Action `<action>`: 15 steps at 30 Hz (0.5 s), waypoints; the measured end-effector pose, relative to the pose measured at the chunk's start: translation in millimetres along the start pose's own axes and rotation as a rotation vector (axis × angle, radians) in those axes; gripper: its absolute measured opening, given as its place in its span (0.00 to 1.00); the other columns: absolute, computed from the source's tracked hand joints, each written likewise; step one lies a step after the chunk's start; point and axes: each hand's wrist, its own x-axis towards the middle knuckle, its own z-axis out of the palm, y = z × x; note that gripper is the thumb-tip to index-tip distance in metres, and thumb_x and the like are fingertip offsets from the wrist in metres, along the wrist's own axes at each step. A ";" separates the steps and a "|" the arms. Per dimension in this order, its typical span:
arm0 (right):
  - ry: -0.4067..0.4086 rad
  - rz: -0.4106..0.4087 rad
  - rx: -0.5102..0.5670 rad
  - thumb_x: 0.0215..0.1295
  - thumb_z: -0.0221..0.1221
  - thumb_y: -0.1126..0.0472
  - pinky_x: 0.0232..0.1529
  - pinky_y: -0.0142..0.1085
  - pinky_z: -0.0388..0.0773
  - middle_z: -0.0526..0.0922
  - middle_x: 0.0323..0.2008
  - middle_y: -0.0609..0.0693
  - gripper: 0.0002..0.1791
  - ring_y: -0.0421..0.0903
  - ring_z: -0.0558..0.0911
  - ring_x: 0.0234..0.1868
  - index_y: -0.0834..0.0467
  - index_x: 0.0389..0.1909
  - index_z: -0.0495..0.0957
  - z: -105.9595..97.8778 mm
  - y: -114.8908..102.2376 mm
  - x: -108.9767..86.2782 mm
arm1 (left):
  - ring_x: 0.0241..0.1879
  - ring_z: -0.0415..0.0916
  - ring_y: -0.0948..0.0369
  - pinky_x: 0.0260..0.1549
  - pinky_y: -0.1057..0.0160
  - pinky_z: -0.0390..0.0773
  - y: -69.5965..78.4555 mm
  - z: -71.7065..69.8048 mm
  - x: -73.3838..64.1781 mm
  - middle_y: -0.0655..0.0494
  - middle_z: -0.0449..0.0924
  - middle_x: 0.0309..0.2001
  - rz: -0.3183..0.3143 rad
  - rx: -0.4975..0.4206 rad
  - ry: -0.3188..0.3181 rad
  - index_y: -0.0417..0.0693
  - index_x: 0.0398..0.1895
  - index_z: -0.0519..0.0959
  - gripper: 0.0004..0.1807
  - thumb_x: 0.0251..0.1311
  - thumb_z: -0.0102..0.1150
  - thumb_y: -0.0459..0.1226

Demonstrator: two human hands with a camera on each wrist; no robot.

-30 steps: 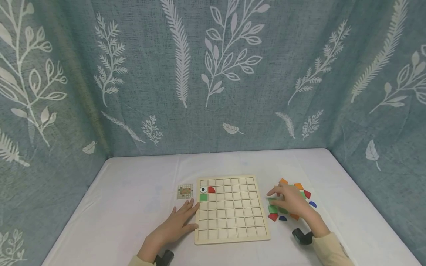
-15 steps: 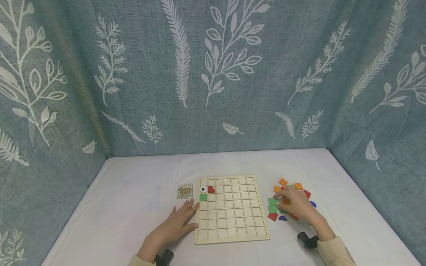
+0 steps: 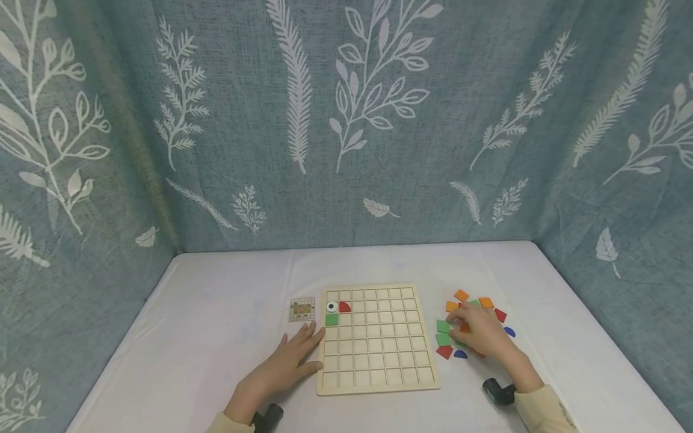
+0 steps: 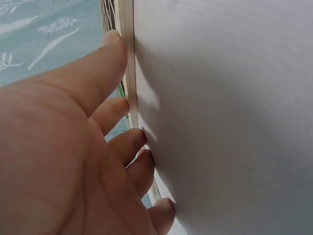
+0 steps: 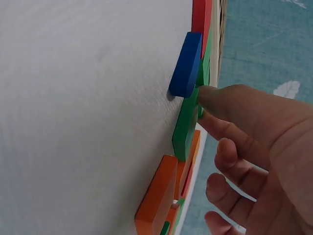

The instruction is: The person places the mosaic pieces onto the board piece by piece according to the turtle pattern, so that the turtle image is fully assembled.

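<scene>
My left hand (image 3: 289, 361) lies flat with spread fingers at the left edge of the wooden grid board (image 3: 379, 345), its fingertips touching the rim. In the board's upper left cells sit a white round eye piece (image 3: 332, 307), a red quarter-circle (image 3: 344, 307) and a green square (image 3: 331, 320). To the right of the board, my right hand (image 3: 482, 331) is over a group of coloured pieces. Its thumb and index finger pinch a green square (image 3: 443, 326) at its right side; the other fingers curl loosely. Another green square (image 3: 443, 340) lies just below.
A small picture card (image 3: 302, 310) lies left of the board. Around my right hand are orange squares (image 3: 462, 295), red pieces (image 3: 444, 352) and blue half-circles (image 3: 510, 331). A patterned curtain (image 3: 346, 120) stands behind the white table (image 3: 227, 300).
My right hand has drawn back to the right from over the green squares, and its thumb and index finger have come closer together. My left hand has stayed at the board's edge.
</scene>
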 end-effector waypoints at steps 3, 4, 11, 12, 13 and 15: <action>0.011 -0.009 -0.010 0.50 0.68 0.57 0.36 0.43 0.62 0.70 0.25 0.41 0.10 0.39 0.68 0.28 0.53 0.34 0.82 0.2 -0.4 0.5 | 0.71 0.43 0.45 0.66 0.37 0.37 -0.2 0.3 0.4 0.43 0.51 0.71 -0.004 0.005 0.002 0.46 0.69 0.60 0.37 0.59 0.53 0.52; 0.014 -0.009 -0.014 0.50 0.69 0.57 0.36 0.41 0.61 0.70 0.24 0.40 0.10 0.39 0.68 0.28 0.53 0.34 0.82 0.3 -0.5 0.7 | 0.71 0.43 0.45 0.66 0.37 0.37 -0.4 0.4 0.6 0.43 0.51 0.71 -0.004 0.008 0.001 0.47 0.69 0.60 0.37 0.59 0.53 0.52; 0.046 -0.025 -0.022 0.48 0.69 0.56 0.32 0.35 0.57 0.69 0.22 0.39 0.11 0.38 0.66 0.25 0.54 0.34 0.83 -1.7 -2.3 2.1 | 0.71 0.43 0.45 0.66 0.36 0.37 -1.8 0.9 0.7 0.42 0.50 0.71 0.011 0.009 0.003 0.46 0.69 0.59 0.37 0.60 0.53 0.52; 0.056 -0.032 -0.024 0.48 0.69 0.56 0.32 0.35 0.57 0.69 0.22 0.39 0.11 0.38 0.66 0.24 0.54 0.34 0.83 -2.3 -2.9 2.4 | 0.71 0.43 0.44 0.66 0.36 0.37 -1.8 0.7 0.6 0.42 0.50 0.71 0.012 0.011 0.003 0.46 0.69 0.59 0.37 0.60 0.53 0.52; 0.064 -0.041 -0.022 0.47 0.69 0.56 0.32 0.35 0.58 0.70 0.22 0.39 0.11 0.37 0.66 0.24 0.54 0.34 0.83 -3.0 -3.9 2.8 | 0.71 0.43 0.44 0.66 0.36 0.37 -1.9 0.6 0.5 0.42 0.51 0.71 0.013 0.009 0.003 0.45 0.69 0.59 0.37 0.60 0.53 0.52; 0.077 -0.064 -0.031 0.47 0.70 0.57 0.31 0.34 0.59 0.70 0.22 0.39 0.11 0.37 0.66 0.24 0.53 0.33 0.84 -3.8 -6.0 4.1 | 0.71 0.43 0.44 0.66 0.36 0.37 -2.1 0.3 0.3 0.41 0.51 0.71 0.014 0.008 0.002 0.45 0.69 0.59 0.37 0.60 0.53 0.52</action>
